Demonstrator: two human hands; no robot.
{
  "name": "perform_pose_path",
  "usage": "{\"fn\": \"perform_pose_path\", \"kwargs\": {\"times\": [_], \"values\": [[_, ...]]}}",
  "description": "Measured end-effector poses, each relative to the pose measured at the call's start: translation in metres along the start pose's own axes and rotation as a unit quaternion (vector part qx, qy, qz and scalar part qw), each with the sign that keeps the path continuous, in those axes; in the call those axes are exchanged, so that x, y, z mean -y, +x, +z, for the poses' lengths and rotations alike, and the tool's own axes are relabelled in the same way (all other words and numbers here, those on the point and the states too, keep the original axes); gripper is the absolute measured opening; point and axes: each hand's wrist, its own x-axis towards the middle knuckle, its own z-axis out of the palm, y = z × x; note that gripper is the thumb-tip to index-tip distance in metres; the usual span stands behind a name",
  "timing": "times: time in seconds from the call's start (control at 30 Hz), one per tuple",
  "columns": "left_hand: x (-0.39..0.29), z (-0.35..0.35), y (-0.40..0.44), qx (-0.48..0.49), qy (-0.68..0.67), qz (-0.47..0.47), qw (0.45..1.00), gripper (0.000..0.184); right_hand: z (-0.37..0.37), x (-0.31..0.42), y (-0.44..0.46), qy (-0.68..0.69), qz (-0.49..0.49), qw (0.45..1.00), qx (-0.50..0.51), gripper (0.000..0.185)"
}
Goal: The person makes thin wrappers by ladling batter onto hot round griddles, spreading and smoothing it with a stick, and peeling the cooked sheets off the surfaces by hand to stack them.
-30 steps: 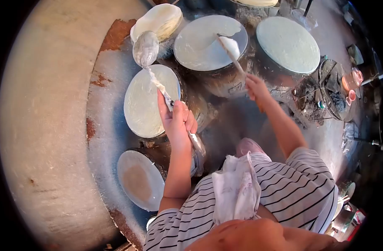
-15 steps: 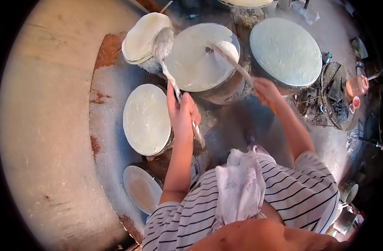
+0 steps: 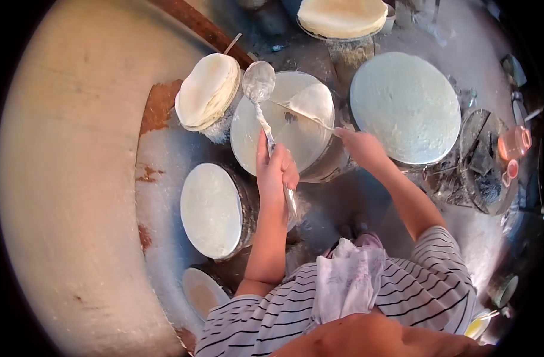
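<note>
My left hand (image 3: 277,171) is closed around the handle of a batter-coated ladle (image 3: 259,81), its bowl raised over the far left edge of the middle round griddle (image 3: 254,146). My right hand (image 3: 362,147) grips a long thin wooden spatula (image 3: 307,116), which reaches leftward across that griddle. Along the spatula, a thin pale sheet of cooked batter (image 3: 315,101) looks partly lifted or folded at the griddle's far right side. A small dark torn spot shows near it. Whether the spatula's tip lies under the sheet is hard to see.
Stacked pale rounds stand at upper left (image 3: 206,89) and at the top (image 3: 343,16). Batter-covered griddles sit right (image 3: 406,110) and left (image 3: 211,209), with a browner round (image 3: 203,291) lower left. A pink jar (image 3: 514,143) stands far right. A large curved tan surface (image 3: 76,178) fills the left.
The view has shifted, so the griddles sit lower in it. The ladle has moved right, over the middle griddle. The spatula lies flatter, and the lifted part of the sheet looks larger.
</note>
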Motion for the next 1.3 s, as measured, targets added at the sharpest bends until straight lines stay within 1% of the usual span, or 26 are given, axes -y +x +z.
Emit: {"fn": "perform_pose_path", "kwargs": {"times": [0.07, 0.1, 0.2, 0.23, 0.33, 0.37, 0.4, 0.47, 0.57, 0.6, 0.67, 0.7, 0.73, 0.77, 0.8, 0.87, 0.93, 0.97, 1.0, 1.07, 1.1, 1.13, 1.2, 1.23, 1.27, 1.3], "values": [[-0.013, -0.006, -0.005, 0.026, -0.014, -0.014, 0.999, 0.055, -0.02, -0.016, -0.02, -0.004, 0.118, 0.992, -0.037, 0.032], [-0.015, -0.012, -0.002, 0.028, -0.028, -0.03, 0.999, 0.053, -0.022, -0.037, -0.027, 0.023, 0.104, 0.989, -0.106, 0.033], [-0.01, -0.015, 0.022, 0.042, -0.05, -0.052, 0.997, 0.051, 0.009, -0.035, -0.028, 0.011, 0.106, 0.994, -0.029, 0.033], [-0.006, -0.012, 0.03, 0.031, -0.099, -0.067, 0.992, 0.043, 0.013, -0.027, -0.018, -0.022, 0.084, 0.996, 0.001, 0.032], [-0.007, -0.022, 0.044, 0.044, -0.241, -0.129, 0.961, 0.024, -0.013, -0.014, 0.002, 0.0, 0.097, 0.995, 0.033, 0.031], [-0.008, -0.037, 0.046, 0.072, -0.295, -0.162, 0.939, 0.004, -0.014, -0.024, 0.001, 0.027, 0.064, 0.997, -0.039, 0.029], [-0.011, -0.043, 0.041, 0.042, -0.317, -0.18, 0.93, 0.004, -0.01, -0.04, 0.002, 0.024, 0.084, 0.994, -0.06, 0.027], [-0.023, -0.044, 0.038, 0.006, -0.357, -0.207, 0.911, 0.01, -0.016, -0.03, 0.002, -0.013, 0.04, 0.999, 0.02, 0.027], [-0.011, -0.047, 0.053, 0.011, -0.38, -0.223, 0.897, 0.011, -0.011, -0.005, -0.006, -0.012, 0.0, 0.997, 0.073, 0.028], [-0.011, -0.047, 0.057, 0.007, -0.377, -0.228, 0.898, 0.011, -0.009, -0.007, -0.013, 0.012, 0.01, 0.998, 0.057, 0.028], [-0.015, -0.044, 0.065, 0.053, -0.351, -0.208, 0.912, 0.012, -0.007, -0.017, -0.032, 0.059, 0.031, 0.997, 0.036, 0.028], [-0.01, -0.048, 0.063, 0.061, -0.346, -0.199, 0.915, 0.013, -0.005, -0.02, -0.048, 0.145, 0.073, 0.987, -0.016, 0.03], [0.001, -0.057, 0.053, 0.058, -0.345, -0.194, 0.917, 0.014, 0.004, -0.018, -0.063, 0.207, 0.147, 0.967, -0.006, 0.03], [0.006, -0.055, 0.05, 0.003, -0.322, -0.176, 0.93, 0.017, 0.017, -0.004, -0.084, 0.271, 0.229, 0.935, 0.007, 0.03], [0.019, -0.054, 0.041, -0.031, -0.338, -0.18, 0.923, 0.019, 0.027, 0.011, -0.094, 0.331, 0.305, 0.893, 0.002, 0.031], [0.05, -0.04, 0.033, -0.083, -0.366, -0.177, 0.91, 0.021, 0.054, 0.039, -0.096, 0.381, 0.301, 0.872, 0.064, 0.03], [0.08, -0.02, 0.012, -0.068, -0.278, -0.084, 0.954, 0.024, 0.069, 0.047, -0.08, 0.306, 0.165, 0.937, 0.028, 0.029], [0.093, -0.024, 0.014, -0.041, -0.399, -0.105, 0.91, 0.024, 0.088, 0.032, -0.068, 0.257, 0.005, 0.966, -0.035, 0.029], [0.099, -0.029, 0.021, -0.007, -0.51, -0.126, 0.851, 0.024, 0.08, 0.039, -0.062, 0.173, -0.041, 0.98, -0.093, 0.029], [0.082, -0.04, 0.03, 0.087, -0.69, -0.18, 0.695, 0.025, 0.049, 0.046, -0.049, 0.062, -0.08, 0.99, -0.096, 0.03], [0.076, -0.054, 0.024, 0.118, -0.762, -0.213, 0.599, 0.026, 0.054, 0.021, -0.029, 0.179, -0.042, 0.978, -0.095, 0.03], [0.037, -0.053, -0.001, 0.031, -0.779, -0.257, 0.571, 0.029, 0.062, -0.009, -0.022, 0.293, 0.016, 0.952, -0.082, 0.03], [0.005, -0.055, -0.049, 0.113, -0.799, -0.218, 0.549, 0.03, 0.033, -0.018, -0.032, 0.252, 0.118, 0.96, -0.005, 0.027], [0.005, -0.062, -0.052, 0.156, -0.781, -0.183, 0.576, 0.03, 0.048, -0.017, -0.041, 0.226, 0.088, 0.97, 0.02, 0.026], [0.007, -0.07, -0.054, 0.198, -0.762, -0.142, 0.6, 0.03, 0.039, 0.02, -0.047, 0.152, 0.057, 0.984, 0.069, 0.027], [0.009, -0.079, -0.064, 0.227, -0.741, -0.097, 0.624, 0.03, 0.052, 0.028, -0.03, 0.067, -0.067, 0.993, 0.075, 0.029]]}}
